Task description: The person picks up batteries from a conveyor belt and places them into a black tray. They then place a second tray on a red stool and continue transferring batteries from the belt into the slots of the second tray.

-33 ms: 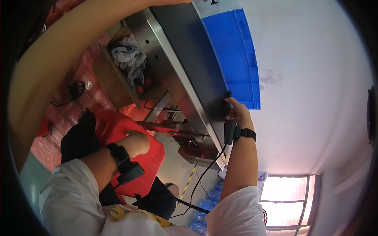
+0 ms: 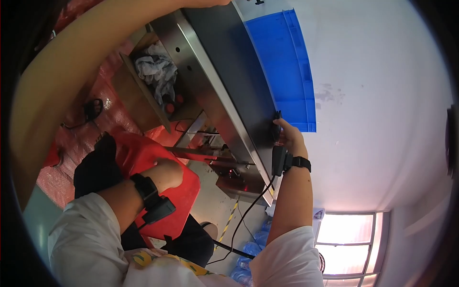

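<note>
One dark item [image 2: 277,128] in right hand [image 2: 290,135]; black surface [image 2: 229,57], bright window [image 2: 345,230].

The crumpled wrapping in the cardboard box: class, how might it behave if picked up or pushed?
The crumpled wrapping would probably be floppy, since it lies in loose, irregular folds. It is likely light for its size, as it looks like thin sheet. Pushed, it might squash rather than roll, being an uneven heap inside the cardboard box.
</note>
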`<move>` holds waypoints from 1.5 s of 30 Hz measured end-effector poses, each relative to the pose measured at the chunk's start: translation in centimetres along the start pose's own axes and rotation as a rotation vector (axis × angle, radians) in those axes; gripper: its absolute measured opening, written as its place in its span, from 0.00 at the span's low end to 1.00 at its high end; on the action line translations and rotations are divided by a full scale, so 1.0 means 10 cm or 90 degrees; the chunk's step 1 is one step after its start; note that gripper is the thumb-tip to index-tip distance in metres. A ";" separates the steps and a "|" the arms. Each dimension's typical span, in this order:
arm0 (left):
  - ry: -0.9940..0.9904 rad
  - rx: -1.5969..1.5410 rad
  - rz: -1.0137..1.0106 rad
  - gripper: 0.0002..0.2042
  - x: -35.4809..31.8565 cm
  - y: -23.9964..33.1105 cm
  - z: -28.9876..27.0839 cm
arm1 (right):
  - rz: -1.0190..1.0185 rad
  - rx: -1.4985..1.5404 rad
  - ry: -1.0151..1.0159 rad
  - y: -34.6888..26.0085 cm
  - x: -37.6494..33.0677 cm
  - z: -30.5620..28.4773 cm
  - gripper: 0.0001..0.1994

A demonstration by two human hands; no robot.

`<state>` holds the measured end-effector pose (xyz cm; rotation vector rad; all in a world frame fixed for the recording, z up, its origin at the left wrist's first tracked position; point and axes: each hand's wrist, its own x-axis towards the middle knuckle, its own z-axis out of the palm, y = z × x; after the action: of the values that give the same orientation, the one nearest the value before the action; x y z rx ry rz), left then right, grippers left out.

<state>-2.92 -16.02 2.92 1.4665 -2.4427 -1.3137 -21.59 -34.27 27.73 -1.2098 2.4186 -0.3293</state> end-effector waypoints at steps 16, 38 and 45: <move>-0.217 -0.708 0.278 0.29 -0.23 0.23 -0.60 | -0.268 0.282 -0.302 0.07 -1.13 -0.04 0.18; -0.460 -1.441 0.281 0.42 -0.65 0.11 -0.83 | -0.695 -0.390 -0.175 0.30 -2.19 0.79 0.23; -0.213 -1.320 0.378 0.42 -0.33 -0.02 -0.71 | -0.419 -0.051 -0.036 -0.12 -1.72 0.45 0.14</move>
<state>1.88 -18.28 8.62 -0.0782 -0.3038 -2.3195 -9.43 -21.30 28.59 -2.0027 1.9361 -0.3776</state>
